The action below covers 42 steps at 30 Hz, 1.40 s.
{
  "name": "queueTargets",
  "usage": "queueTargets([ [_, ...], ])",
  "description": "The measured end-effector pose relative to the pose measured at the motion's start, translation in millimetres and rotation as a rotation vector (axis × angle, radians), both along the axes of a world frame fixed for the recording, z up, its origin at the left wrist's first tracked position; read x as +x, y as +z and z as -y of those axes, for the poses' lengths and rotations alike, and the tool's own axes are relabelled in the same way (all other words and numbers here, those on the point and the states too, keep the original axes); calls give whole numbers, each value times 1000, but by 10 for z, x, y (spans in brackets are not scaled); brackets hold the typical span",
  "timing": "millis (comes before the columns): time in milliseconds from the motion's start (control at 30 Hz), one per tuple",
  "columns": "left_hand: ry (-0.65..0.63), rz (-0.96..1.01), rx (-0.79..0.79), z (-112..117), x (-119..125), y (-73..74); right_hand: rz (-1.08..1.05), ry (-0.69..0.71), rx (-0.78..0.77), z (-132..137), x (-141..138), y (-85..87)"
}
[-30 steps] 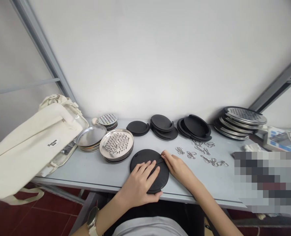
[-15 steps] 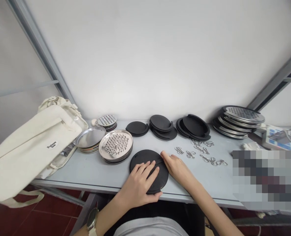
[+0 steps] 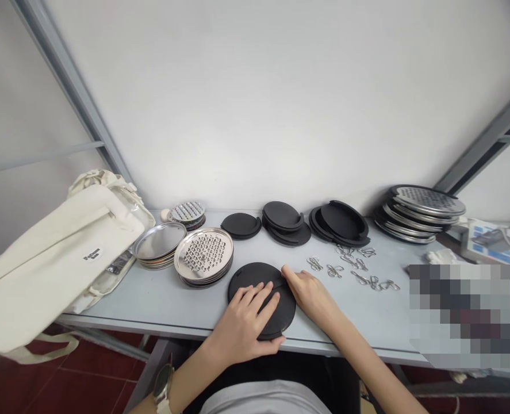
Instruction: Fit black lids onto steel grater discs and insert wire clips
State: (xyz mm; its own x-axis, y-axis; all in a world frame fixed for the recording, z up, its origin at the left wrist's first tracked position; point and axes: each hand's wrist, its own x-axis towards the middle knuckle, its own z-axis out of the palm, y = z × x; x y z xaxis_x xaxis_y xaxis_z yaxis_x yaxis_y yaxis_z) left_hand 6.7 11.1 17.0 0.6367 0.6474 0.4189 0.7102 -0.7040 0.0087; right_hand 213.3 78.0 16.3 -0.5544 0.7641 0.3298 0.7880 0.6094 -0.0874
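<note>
**Both hands on a black disc at the table's front edge**

Your left hand (image 3: 241, 322) lies on a black slit disc (image 3: 248, 277), which sits flat at the front edge of the grey table (image 3: 151, 307). Its fingers (image 3: 255, 299) are spread and unclenched, with the thumb along the lower rim. Your right fingertips (image 3: 286, 270) touch the disc's upper right rim by the slit. You can't tell from this view whether they're pinching it or just resting there.

Risks: pressing or sliding the disc toward you could tip it over the table edge. Your right wrist is near the scattered wire clips (image 3: 345, 261), so a sideways sweep could knock them. The steel grater plates (image 3: 203, 256) just left of the disc could get bumped if it slides that way.

Compared with the earlier frame: hand placement and disc position match. Only the head view has shifted slightly, so everything sits a little differently in the picture.
</note>
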Motion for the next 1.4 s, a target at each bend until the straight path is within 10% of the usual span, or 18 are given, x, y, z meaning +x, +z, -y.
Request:
queueTargets([
  [900, 14, -11, 5, -8, -4, -13, -5, -34, 131, 68, -29, 4],
  [1400, -11, 18, 16, -14, 4, 23, -422, -150, -62, 69, -27, 30],
])
